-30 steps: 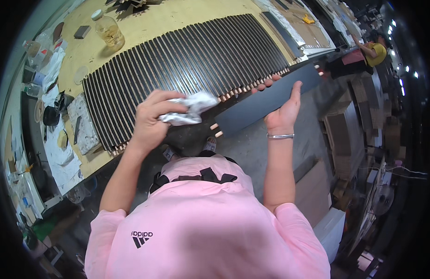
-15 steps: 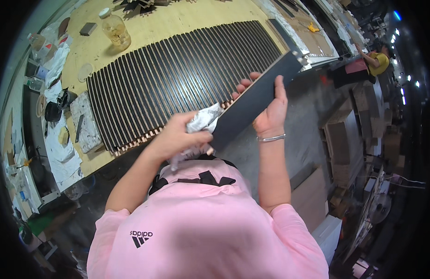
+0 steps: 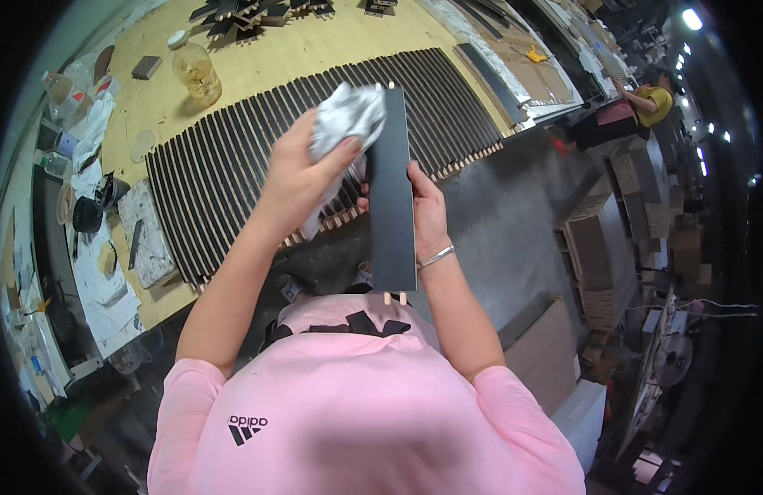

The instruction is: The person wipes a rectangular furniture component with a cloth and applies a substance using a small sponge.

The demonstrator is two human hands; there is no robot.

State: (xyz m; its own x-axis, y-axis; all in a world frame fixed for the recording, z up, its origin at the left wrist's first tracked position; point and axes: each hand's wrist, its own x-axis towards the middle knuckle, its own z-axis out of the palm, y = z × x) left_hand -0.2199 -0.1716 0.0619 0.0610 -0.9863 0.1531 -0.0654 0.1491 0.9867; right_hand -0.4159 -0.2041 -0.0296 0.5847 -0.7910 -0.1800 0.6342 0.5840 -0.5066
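Note:
A dark board (image 3: 392, 198) with pale wooden dowels sticking out of both ends stands lengthwise in front of me. My right hand (image 3: 429, 210) grips it by the right edge, some fingertips showing at its left edge. In my left hand (image 3: 295, 173) is a crumpled white cloth (image 3: 348, 122), pressed near the far left edge of the board. Part of the cloth hangs below the hand. Behind lies a long row of similar dark boards (image 3: 257, 140), set on edge side by side, dowel ends toward me.
The boards lie on a pale wooden worktable (image 3: 257, 49). A jar with a white lid (image 3: 196, 70) and a small dark block (image 3: 146, 67) stand far left. More boards are piled at the back (image 3: 241, 16). A person in yellow (image 3: 649, 107) is at the far right, near stacked cartons (image 3: 600, 239).
The board has swung from a diagonal tilt to nearly straight away from me. My left hand has carried the cloth from the board's near end to its far end.

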